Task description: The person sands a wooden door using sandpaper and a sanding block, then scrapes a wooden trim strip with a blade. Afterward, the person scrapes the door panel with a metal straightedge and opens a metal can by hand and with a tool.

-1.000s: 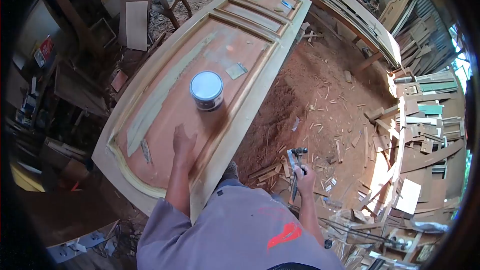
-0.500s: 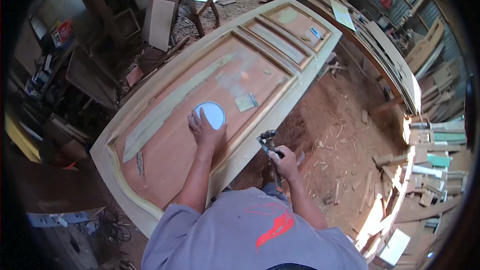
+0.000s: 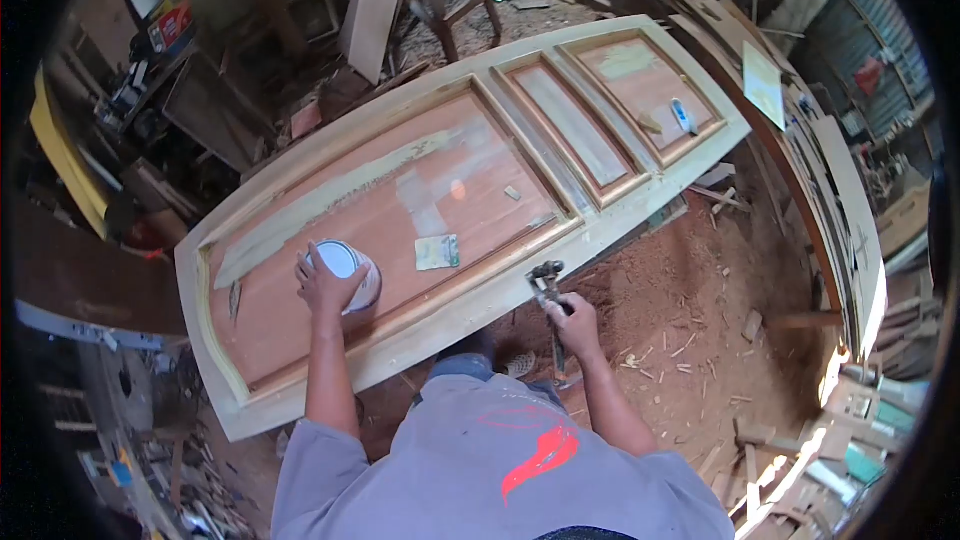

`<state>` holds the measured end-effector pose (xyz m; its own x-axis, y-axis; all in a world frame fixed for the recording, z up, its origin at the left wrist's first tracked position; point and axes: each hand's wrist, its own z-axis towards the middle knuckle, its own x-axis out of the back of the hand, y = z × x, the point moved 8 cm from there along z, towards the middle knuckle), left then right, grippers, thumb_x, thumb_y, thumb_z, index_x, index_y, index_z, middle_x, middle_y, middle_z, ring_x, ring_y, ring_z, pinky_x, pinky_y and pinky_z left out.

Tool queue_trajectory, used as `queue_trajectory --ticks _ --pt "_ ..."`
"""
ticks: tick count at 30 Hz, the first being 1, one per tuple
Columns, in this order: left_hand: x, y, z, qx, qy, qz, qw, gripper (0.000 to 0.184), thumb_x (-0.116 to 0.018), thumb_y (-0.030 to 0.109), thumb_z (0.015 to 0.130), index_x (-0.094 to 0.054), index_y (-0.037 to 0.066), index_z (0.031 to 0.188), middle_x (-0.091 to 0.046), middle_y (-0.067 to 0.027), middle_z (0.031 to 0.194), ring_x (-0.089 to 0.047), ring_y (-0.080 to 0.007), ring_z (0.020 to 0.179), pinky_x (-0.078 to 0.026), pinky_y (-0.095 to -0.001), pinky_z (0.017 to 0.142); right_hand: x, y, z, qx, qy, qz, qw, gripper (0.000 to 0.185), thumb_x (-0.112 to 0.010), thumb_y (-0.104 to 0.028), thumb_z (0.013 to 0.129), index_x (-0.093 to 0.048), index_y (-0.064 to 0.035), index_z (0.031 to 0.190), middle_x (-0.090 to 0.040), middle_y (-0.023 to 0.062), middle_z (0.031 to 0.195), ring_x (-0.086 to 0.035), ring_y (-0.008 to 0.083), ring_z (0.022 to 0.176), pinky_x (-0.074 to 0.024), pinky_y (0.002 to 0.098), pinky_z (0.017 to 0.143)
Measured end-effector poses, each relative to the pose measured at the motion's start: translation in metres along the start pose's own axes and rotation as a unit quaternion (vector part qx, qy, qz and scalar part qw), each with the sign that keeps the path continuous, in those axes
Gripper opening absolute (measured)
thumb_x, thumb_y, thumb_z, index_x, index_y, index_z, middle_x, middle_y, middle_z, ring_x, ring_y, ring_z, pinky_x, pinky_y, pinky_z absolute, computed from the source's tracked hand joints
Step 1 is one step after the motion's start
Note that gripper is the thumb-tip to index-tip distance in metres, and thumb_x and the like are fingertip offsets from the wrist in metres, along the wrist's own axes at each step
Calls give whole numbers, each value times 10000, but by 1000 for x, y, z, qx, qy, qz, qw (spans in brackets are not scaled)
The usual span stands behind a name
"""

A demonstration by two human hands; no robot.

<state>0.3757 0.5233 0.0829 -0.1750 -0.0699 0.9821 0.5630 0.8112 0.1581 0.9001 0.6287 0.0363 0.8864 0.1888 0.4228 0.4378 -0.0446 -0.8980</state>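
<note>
A large wooden door [image 3: 400, 345] with moulded panels lies flat in front of me. On its biggest panel stands a round can [image 3: 362, 292] with a pale lid, and my left hand [image 3: 328, 290] grips its near left side, fingers over the rim. My right hand [image 3: 574, 324] is closed around a hammer [image 3: 557, 345], head up, beside the door's near edge; a flat metal piece shows next to the hammer head. A pale square scraper [image 3: 437, 252] lies on the panel right of the can. Long putty-like patches mark the wood.
A blue and white object [image 3: 683, 116] lies on the door's far panel. Stacked boards [image 3: 800, 170] rest on a stand at the right. Wood scraps litter the dirt floor [image 3: 690, 310]. A leaning board [image 3: 375, 30] and a yellow item [image 3: 65, 160] are at the left.
My left hand has reached the can and holds it, and the can now sits further left in view. The hammer in my right hand has risen beside the door. The view has turned.
</note>
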Motion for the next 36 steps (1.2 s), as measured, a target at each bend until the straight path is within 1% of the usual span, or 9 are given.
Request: queue_trajectory --ticks 4,7,10,15,22,26,29,32,36 --pt "-4 11 0 46 -14 16 999 1375 -886 691 675 -170 128 1704 -269 -295 1689 -287 -488 1546 -366 -718 1156 37 55 45 -68 1 35 997 176 -765 -154 969 -743 20 976 -684 30 780 -637 111 682 -529 301 633" --pt "-8 17 1 65 -6 13 998 1375 -889 676 677 -159 123 1703 -274 -303 1681 -286 -491 1544 -358 -720 1162 59 79 65 -118 16 104 987 183 -750 -161 988 -732 20 975 -678 29 762 -646 110 646 -543 296 582" --pt "-9 24 1 99 -29 30 994 1377 -897 651 679 -144 123 1704 -277 -311 1670 -283 -497 1542 -359 -723 1160 92 96 85 -74 21 -1 997 189 -745 -168 995 -724 19 977 -670 25 744 -666 115 642 -563 301 552" --pt "-4 36 9 107 -57 42 992 1371 -935 558 674 -135 140 1705 -289 -309 1654 -287 -508 1534 -362 -732 1153 138 69 113 -77 28 -75 994 223 -778 -209 958 -747 3 894 -641 3 722 -559 88 686 -464 307 634" --pt "0 43 1 108 -21 22 994 1341 -974 464 634 -207 156 1691 -324 -277 1647 -335 -478 1520 -388 -706 1153 170 68 203 -148 36 16 988 242 -755 -222 980 -739 14 933 -699 31 757 -636 105 664 -506 303 610" --pt "-1 66 -15 114 -8 1 993 1334 -997 416 604 -259 125 1676 -367 -255 1639 -350 -466 1518 -373 -666 1187 186 59 256 -70 29 -48 996 245 -747 -207 973 -757 38 972 -718 43 784 -657 129 712 -526 313 664" --pt "-8 78 -38 92 74 -10 993 1318 -1000 390 583 -297 103 1661 -440 -240 1596 -379 -455 1503 -352 -612 1222 191 69 283 -83 -3 -30 996 250 -744 -208 968 -762 42 975 -732 60 793 -661 135 734 -530 319 687" --pt "20 141 -68 106 92 -11 990 1317 -994 390 559 -322 96 1652 -474 -242 1572 -403 -454 1488 -346 -574 1236 202 72 309 -99 -45 -19 994 231 -752 -185 959 -758 45 977 -740 75 796 -675 135 736 -544 319 689" --pt "40 223 -99 26 125 -17 992 1329 -986 418 531 -338 91 1644 -492 -252 1553 -431 -457 1461 -363 -580 1218 211 123 343 -88 -127 13 988 198 -777 -154 939 -761 40 971 -749 80 804 -687 132 729 -562 317 687"
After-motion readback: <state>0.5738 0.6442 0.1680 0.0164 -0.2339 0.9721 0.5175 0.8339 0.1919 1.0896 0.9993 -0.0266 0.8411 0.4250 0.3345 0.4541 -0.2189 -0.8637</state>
